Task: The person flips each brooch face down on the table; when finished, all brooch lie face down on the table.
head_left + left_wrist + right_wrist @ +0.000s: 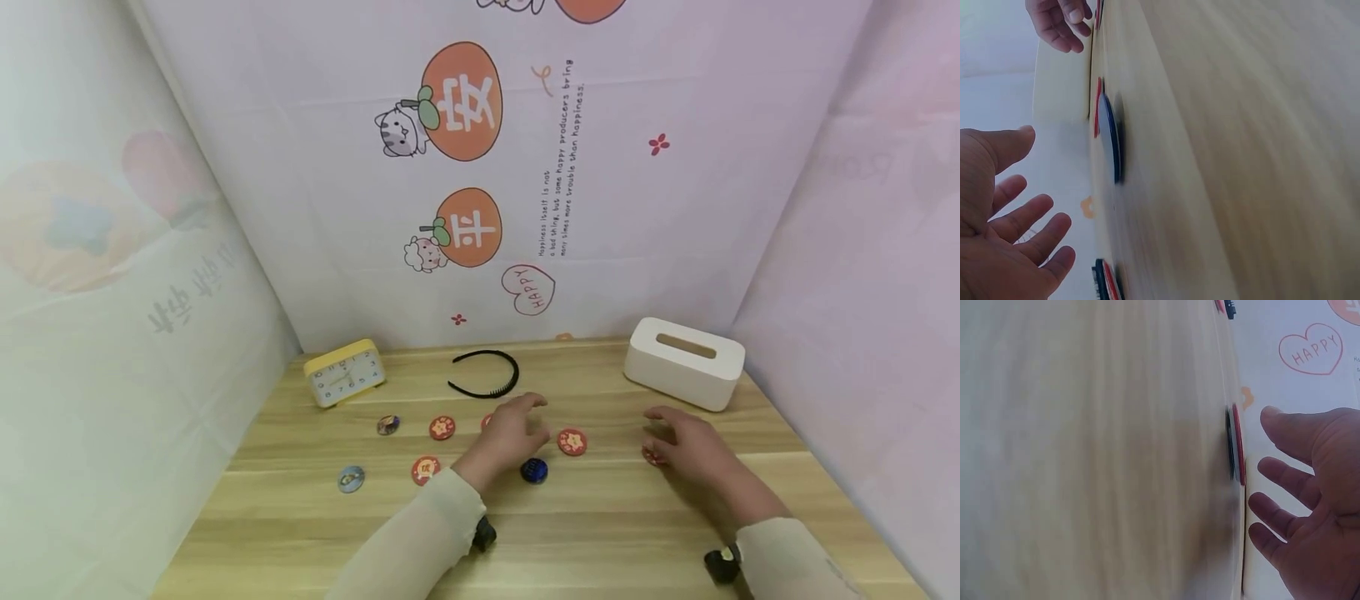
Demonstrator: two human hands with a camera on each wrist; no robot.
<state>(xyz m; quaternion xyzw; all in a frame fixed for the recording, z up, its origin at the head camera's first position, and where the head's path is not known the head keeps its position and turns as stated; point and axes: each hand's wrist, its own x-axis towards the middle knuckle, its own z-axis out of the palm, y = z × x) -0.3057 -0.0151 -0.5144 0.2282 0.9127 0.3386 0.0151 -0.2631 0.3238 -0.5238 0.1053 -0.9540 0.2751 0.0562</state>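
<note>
Over the wooden tabletop (600, 533), the left hand (508, 437) and right hand (692, 446) have fingers spread; a dark-blue round badge (534, 472) lies near the left, a red star badge (572, 442) between them, another red badge (654, 457) partly hidden by the right.

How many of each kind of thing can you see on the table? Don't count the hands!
Red discs: 5 (two partly hidden)
Other discs: 3
Clock: 1
Headband: 1
Box: 1
Total: 11
</note>
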